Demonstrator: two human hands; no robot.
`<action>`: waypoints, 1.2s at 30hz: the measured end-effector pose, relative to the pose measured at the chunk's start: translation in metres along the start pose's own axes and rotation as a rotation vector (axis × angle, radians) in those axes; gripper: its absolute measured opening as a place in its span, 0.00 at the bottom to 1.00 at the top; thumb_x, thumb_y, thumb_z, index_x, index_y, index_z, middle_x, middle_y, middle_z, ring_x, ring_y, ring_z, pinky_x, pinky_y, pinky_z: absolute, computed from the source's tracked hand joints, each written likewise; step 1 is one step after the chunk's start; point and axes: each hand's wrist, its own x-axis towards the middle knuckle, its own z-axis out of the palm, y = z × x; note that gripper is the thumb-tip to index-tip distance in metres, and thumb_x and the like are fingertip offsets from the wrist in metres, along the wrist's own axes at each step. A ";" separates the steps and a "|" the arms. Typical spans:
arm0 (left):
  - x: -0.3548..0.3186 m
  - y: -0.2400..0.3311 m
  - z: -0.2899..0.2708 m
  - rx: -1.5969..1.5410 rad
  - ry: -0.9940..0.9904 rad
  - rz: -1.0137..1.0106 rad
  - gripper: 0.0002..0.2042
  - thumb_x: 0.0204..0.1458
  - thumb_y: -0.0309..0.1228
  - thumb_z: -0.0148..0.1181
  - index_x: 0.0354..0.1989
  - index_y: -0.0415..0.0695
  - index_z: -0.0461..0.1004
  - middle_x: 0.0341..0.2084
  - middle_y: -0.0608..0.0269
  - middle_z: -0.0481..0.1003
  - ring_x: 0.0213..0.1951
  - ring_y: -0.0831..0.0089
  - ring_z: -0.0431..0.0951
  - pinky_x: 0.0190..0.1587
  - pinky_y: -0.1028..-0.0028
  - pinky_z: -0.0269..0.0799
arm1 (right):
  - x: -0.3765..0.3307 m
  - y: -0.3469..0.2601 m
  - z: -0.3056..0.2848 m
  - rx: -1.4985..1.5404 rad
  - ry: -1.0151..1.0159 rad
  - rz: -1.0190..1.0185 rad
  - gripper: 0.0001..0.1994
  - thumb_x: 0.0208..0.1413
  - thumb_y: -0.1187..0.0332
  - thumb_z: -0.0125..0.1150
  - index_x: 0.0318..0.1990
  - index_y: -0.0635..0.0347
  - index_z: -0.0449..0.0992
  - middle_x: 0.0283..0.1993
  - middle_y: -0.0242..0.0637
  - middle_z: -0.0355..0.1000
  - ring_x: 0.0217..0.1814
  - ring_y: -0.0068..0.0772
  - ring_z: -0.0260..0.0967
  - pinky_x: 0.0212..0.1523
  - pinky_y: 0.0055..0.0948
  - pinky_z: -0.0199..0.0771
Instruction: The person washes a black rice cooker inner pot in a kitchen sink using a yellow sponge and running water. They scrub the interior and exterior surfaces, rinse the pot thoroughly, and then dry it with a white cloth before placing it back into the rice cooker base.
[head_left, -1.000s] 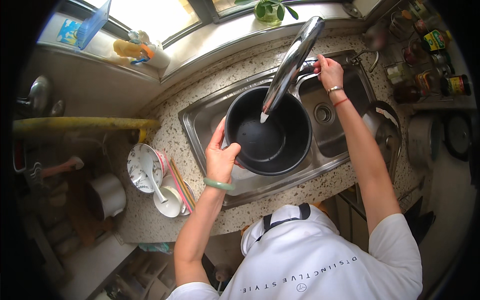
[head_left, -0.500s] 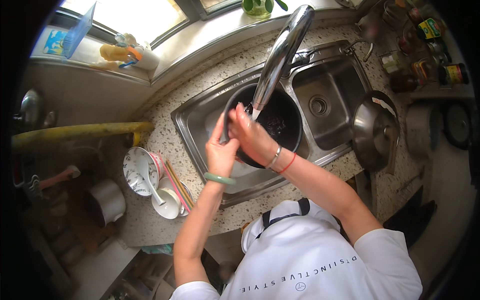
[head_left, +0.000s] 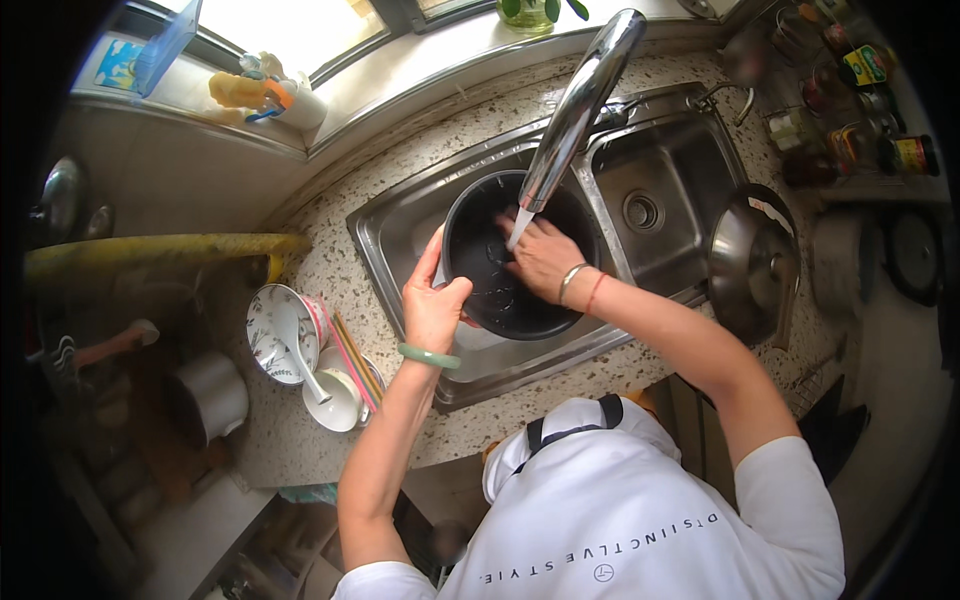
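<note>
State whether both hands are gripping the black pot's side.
No, only the left hand grips the side of the black pot, while the right hand is inside it, under the running tap.

Daylight enters via overexp. window [head_left: 290, 30] at 11 o'clock, w/ glare on faucet [head_left: 572, 125] approx. 1 o'clock, right hand [head_left: 545, 262] sl. blurred, rim dark/distorted.

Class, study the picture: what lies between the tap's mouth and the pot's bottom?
In the head view, a stream of water falls from the tap into the pot; the right hand reaches in there too.
</note>
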 end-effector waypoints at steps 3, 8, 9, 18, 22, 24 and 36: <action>0.004 -0.004 0.002 0.008 0.014 0.034 0.32 0.45 0.14 0.50 0.64 0.48 0.66 0.37 0.67 0.78 0.22 0.84 0.74 0.18 0.82 0.71 | 0.025 -0.036 0.036 0.551 0.184 0.073 0.27 0.58 0.62 0.55 0.60 0.70 0.62 0.63 0.55 0.61 0.66 0.53 0.58 0.65 0.40 0.58; 0.011 -0.019 -0.021 -0.038 0.012 0.148 0.33 0.44 0.11 0.49 0.63 0.45 0.67 0.45 0.66 0.76 0.32 0.84 0.76 0.22 0.84 0.72 | 0.017 -0.060 -0.010 1.401 -0.473 0.042 0.22 0.67 0.59 0.40 0.60 0.64 0.65 0.61 0.52 0.66 0.67 0.41 0.60 0.65 0.33 0.57; 0.014 -0.024 -0.027 -0.053 0.007 0.170 0.33 0.44 0.11 0.48 0.63 0.45 0.67 0.46 0.65 0.76 0.33 0.84 0.76 0.23 0.85 0.72 | 0.009 -0.055 -0.019 1.339 -0.648 0.020 0.23 0.67 0.56 0.39 0.58 0.63 0.68 0.60 0.50 0.68 0.66 0.40 0.62 0.64 0.33 0.59; -0.004 -0.009 -0.014 -0.045 0.008 -0.002 0.36 0.41 0.13 0.48 0.65 0.46 0.63 0.50 0.65 0.75 0.30 0.83 0.78 0.20 0.84 0.74 | -0.017 0.004 -0.020 -0.295 -0.217 -0.074 0.16 0.57 0.63 0.47 0.48 0.56 0.76 0.55 0.34 0.71 0.67 0.36 0.57 0.66 0.36 0.53; -0.001 -0.007 -0.014 -0.051 -0.013 -0.024 0.34 0.43 0.13 0.48 0.64 0.46 0.65 0.49 0.63 0.74 0.26 0.81 0.78 0.19 0.81 0.75 | 0.000 0.000 -0.019 -0.463 -0.066 -0.116 0.21 0.55 0.67 0.48 0.57 0.55 0.70 0.67 0.31 0.60 0.73 0.32 0.48 0.70 0.35 0.48; 0.000 -0.009 -0.015 -0.059 -0.003 -0.038 0.33 0.43 0.13 0.49 0.64 0.46 0.65 0.47 0.64 0.76 0.26 0.82 0.78 0.19 0.81 0.75 | 0.003 0.005 -0.028 -0.415 -0.223 -0.109 0.22 0.55 0.67 0.47 0.58 0.57 0.70 0.69 0.32 0.59 0.76 0.31 0.44 0.72 0.38 0.44; 0.013 -0.024 -0.025 -0.238 -0.100 -0.053 0.36 0.41 0.11 0.48 0.65 0.44 0.63 0.49 0.66 0.75 0.40 0.82 0.76 0.36 0.84 0.74 | 0.005 0.052 -0.078 1.299 0.353 0.555 0.08 0.58 0.71 0.58 0.43 0.60 0.80 0.41 0.37 0.78 0.41 0.25 0.77 0.45 0.23 0.73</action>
